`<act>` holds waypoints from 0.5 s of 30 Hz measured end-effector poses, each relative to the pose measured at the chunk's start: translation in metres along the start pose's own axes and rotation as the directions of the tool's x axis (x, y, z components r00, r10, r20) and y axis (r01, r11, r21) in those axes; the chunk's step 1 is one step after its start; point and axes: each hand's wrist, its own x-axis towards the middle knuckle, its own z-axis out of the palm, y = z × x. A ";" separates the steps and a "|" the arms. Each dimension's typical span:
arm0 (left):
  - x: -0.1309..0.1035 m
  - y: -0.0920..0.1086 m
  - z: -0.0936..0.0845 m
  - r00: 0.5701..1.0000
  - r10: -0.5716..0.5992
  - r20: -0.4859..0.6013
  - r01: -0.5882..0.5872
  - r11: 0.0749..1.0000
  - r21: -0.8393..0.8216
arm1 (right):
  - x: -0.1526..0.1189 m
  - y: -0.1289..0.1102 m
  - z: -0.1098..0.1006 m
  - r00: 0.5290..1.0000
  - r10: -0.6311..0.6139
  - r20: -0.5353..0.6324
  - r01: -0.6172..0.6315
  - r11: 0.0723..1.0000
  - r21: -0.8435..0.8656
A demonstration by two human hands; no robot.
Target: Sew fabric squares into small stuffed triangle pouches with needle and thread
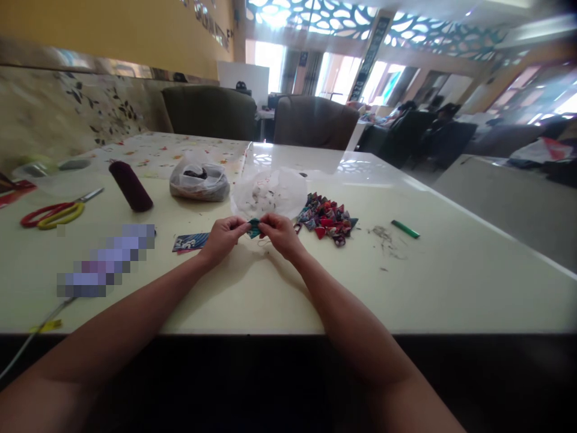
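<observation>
A small teal piece of cloth [253, 228] is pinched between my two hands above the table. My left hand [225, 237] grips its left side with thumb and fingertips, and my right hand [280, 233] holds its right side. A thin thread loop shows just below the cloth. To the left of my left hand lie blue patterned fabric strips [188, 242]. Beyond my right hand sits a pile of folded red, blue and dark fabric triangles [328, 218]. Behind both hands is a white plastic bag [265, 191] with small scraps on it.
Red and yellow scissors [63, 214], a dark purple thread cone [131, 186] and a tied plastic bag [199, 182] stand at the left. A blurred-out object [108, 261] with a cable lies nearer. At right are a green tool [405, 229] and thread scraps [384, 238]. People sit in the background.
</observation>
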 end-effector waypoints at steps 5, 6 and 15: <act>0.002 0.001 -0.001 0.970 0.233 -0.064 -0.222 0.965 0.138 | -0.003 -0.007 -0.001 0.996 -0.092 0.015 0.093 0.980 -0.178; 0.001 0.001 -0.001 0.976 0.216 -0.042 -0.210 0.971 0.110 | -0.003 -0.008 -0.001 0.994 -0.109 0.028 0.113 0.972 -0.206; 0.007 -0.016 0.002 0.973 0.048 -0.225 -0.101 0.968 -0.229 | 0.003 0.000 -0.003 0.989 -0.023 -0.148 0.013 0.998 -0.067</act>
